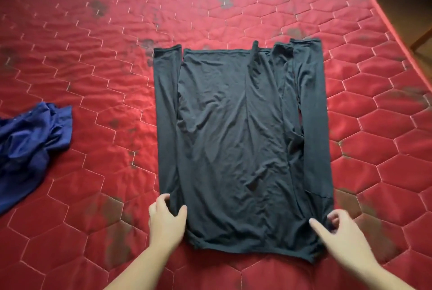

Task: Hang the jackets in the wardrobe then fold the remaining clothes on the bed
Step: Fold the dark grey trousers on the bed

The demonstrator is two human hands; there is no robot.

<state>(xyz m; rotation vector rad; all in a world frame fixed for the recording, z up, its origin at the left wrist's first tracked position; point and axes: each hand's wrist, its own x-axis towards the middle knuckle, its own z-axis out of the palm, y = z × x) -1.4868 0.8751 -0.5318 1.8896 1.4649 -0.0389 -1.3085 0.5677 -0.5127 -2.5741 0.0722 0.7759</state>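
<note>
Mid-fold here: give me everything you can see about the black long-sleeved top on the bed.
The black top lies flat and lengthwise on the red quilted mattress, its far edge away from the person. It looks like thin, soft knit with light wrinkles. Both long sleeves are folded in, running straight along each side of the body. The left hand holds its near-left corner in a grip; the right hand pinches the near-right edge. Nothing else touches it; a crumpled blue garment lies apart, to the left.

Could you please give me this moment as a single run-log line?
stage: folding | black top: flat on red mattress, sleeves folded in | left hand: grips near left corner | right hand: pinches near right corner | blue garment: unfolded
</note>
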